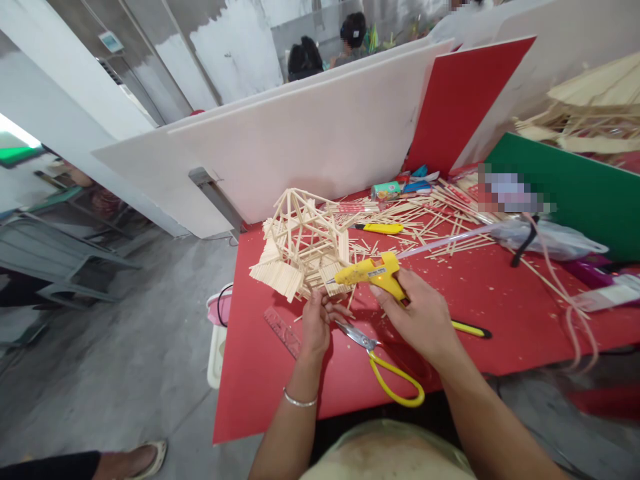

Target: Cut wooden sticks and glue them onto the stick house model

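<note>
The wooden stick model (307,250) stands on the red table (260,393), ahead of the person and a little to the left of their middle, with its open frame on top and slatted panels sloping out around its lower part. The right hand (423,313) is wrapped around the handle of the yellow glue gun (357,272), which lies to the right of the model's near side. The gun's barrel is its long axis: it runs from the right hand across to the left and slightly back toward the person, so that the nozzle (331,282) points at the small slatted panel on the model's near right part. The tip overlaps that panel in this view; whether it touches or hangs just above it, I cannot tell. The left hand (317,323) is the nearer of the two to the model, its fingers curled at the near edge, just below the nozzle. Thumb and fingertips come close together there, but whether they pinch a stick or the edge itself cannot be made out. The scissors (367,343) lie between the two forearms, their blades pointing toward the left fingers, and a clear ruler (283,332) lies just left of that hand.
</note>
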{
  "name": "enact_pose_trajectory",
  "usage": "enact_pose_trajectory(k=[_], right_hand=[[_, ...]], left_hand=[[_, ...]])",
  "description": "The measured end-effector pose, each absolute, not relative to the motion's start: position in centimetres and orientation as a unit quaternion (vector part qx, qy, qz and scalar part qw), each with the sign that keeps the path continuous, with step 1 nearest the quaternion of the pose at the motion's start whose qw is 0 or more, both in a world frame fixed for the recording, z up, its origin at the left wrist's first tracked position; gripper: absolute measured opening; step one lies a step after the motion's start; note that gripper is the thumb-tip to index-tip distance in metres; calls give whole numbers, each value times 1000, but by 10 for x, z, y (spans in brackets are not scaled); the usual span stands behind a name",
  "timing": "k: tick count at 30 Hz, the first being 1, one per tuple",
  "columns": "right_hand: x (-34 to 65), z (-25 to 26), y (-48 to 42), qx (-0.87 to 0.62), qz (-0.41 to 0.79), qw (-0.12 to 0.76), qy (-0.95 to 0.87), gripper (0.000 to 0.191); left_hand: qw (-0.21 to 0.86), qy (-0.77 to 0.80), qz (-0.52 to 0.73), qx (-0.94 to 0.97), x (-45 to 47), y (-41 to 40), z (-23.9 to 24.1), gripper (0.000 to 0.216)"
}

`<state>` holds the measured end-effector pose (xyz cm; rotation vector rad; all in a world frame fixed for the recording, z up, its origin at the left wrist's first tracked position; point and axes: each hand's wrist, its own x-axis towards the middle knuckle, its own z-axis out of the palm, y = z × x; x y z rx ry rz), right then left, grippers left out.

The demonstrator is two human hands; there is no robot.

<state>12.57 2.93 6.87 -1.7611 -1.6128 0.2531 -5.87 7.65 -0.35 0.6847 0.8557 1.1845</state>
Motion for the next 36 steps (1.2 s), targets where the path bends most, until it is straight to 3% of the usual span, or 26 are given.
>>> enact_pose_trajectory(k=[21,36], right_hand=[[129,61,30,-682,89,366,-627,28],[129,60,30,-688,86,359,-625,29]], left_hand=[[694,362,533,321,-59,76,-4,55],[629,375,571,370,-60,70,-11,59]])
